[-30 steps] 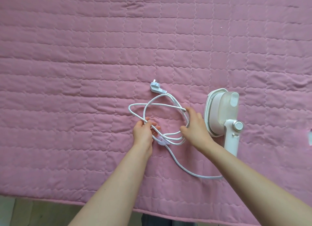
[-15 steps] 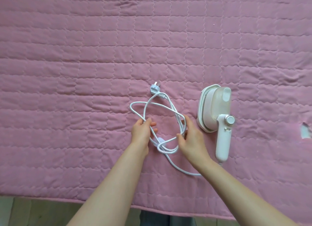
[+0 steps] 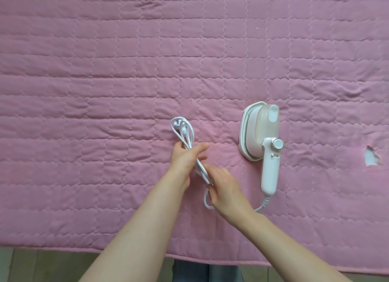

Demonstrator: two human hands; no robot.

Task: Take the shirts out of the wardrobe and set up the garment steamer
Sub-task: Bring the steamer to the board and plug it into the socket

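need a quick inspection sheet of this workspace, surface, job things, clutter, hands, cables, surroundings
surface: pink quilted cover, with a small torn hole at the right.
job's things: white garment steamer lying on the cover, handle toward the person; no shirts seen.
clutter: nothing seen.
hands: left hand grips the bundled cord; right hand pinches its lower end.
cables: white power cord gathered into long loops, plug at the far end, not plugged in; the cord runs to the steamer handle.
surroundings: strip of floor below the cover's edge.
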